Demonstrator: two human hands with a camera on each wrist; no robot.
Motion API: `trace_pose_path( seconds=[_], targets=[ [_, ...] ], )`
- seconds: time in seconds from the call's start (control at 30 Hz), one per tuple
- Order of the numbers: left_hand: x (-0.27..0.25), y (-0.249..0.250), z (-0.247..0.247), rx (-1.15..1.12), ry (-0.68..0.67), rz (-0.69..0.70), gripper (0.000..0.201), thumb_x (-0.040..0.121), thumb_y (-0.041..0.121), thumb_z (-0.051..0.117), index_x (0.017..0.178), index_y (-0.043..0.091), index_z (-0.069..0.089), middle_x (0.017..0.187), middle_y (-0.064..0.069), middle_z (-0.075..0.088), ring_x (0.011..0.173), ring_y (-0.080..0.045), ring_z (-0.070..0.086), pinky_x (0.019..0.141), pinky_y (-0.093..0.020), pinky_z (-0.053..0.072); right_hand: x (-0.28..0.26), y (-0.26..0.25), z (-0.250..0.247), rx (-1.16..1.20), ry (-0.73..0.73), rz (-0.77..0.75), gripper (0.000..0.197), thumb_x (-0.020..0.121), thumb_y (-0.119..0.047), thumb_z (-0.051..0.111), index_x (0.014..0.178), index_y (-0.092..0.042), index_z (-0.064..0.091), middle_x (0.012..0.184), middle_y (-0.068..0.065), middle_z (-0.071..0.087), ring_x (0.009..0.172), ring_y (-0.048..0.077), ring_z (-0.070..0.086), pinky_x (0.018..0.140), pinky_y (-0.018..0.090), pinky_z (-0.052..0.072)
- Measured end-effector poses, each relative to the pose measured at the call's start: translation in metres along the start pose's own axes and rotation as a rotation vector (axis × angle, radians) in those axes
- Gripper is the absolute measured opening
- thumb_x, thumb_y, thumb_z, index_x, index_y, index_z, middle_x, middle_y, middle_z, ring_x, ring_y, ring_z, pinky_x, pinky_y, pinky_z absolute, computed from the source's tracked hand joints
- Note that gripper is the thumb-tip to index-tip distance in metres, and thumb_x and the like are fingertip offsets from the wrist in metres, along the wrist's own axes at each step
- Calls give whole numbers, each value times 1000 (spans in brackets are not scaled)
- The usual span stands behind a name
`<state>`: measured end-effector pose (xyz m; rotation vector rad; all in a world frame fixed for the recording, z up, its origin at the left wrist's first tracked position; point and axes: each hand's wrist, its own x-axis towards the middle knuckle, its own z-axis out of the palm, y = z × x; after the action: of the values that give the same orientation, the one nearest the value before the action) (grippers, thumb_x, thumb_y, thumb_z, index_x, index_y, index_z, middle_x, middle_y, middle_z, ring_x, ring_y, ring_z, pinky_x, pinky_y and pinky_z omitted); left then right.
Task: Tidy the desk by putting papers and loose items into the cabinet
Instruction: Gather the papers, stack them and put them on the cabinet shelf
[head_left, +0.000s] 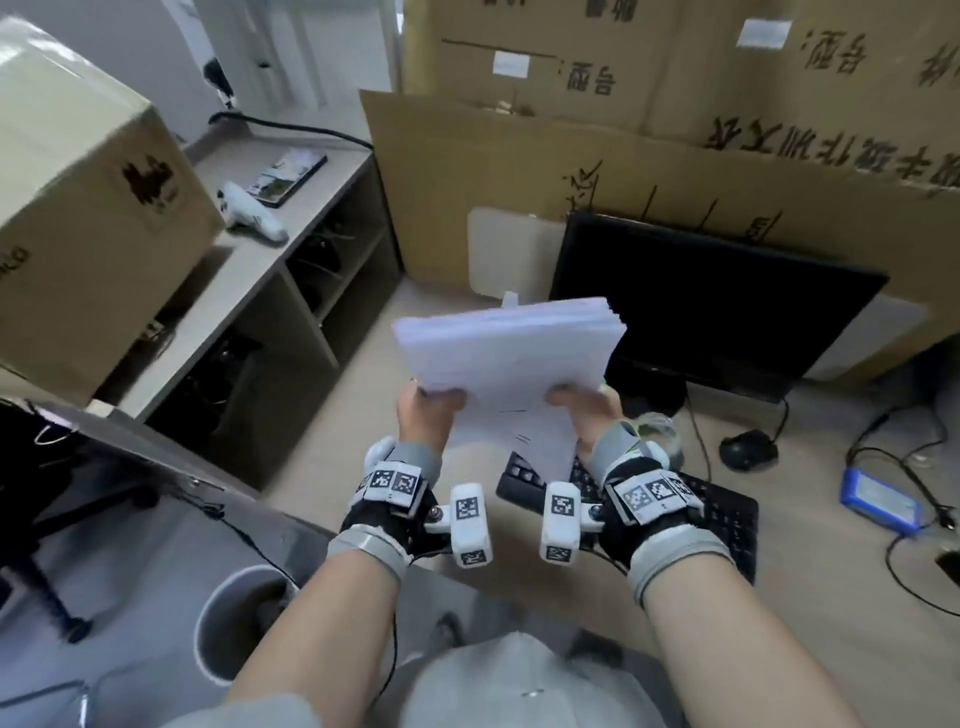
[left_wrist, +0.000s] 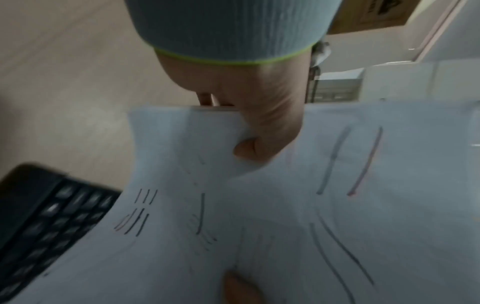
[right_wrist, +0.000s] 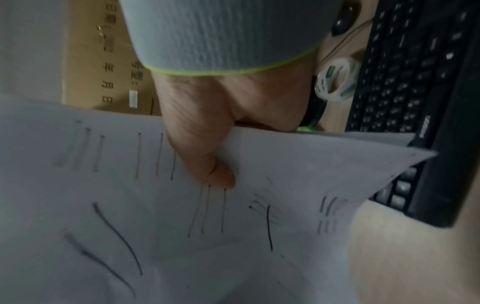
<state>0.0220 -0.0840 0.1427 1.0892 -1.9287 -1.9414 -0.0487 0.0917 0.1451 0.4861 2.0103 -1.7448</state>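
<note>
Keyboard (head_left: 727, 514) under held papers (head_left: 506, 348)

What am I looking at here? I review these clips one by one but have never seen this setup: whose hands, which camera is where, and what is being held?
No machine: a person wears one camera on the head and one on each wrist. The bands with black-and-white square markers belong to the wrist rigs.

The wide picture is the head view, looking down at both hands. The left hand and right hand each grip the near edge of a stack of white papers, thumbs on top.

The other two pictures look along each hand. They show the thumbs pressing the top sheet, which carries pen strokes.

On the desk below lie a black keyboard, a mouse, a monitor and a blue device. At left stands a shelf unit with open compartments.
</note>
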Motion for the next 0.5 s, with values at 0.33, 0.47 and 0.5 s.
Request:
trace_pose_path(
  seconds=[0.33,0.47,0.5],
  targets=[
    [55,22,-51,-7,178,-25,10,57,9,51,65,11,56,71,-5,47,72,-21,36,66,-32,34,21,-34,84,-142,-4,-153,26,75,-3,72,70,-23,56,85,5,59,78,18,53,74,31,50],
    [73,35,-60,7,220,-9,11,62,-1,55,68,8,57,70,-6,47,71,-20,36,65,-32,33,41,-44,113,-93,-17,-200,30,74,7,68,63,-19,59,81,9,55,74,15,44,41,10,34],
    [78,37,-62,24,228,-4,12,64,-3,56,66,9,55,69,-6,47,72,-20,37,65,-32,33,45,-43,117,-96,-21,-198,33,74,7,69,60,-20,57,81,9,55,75,14,44,38,9,32]
  ],
)
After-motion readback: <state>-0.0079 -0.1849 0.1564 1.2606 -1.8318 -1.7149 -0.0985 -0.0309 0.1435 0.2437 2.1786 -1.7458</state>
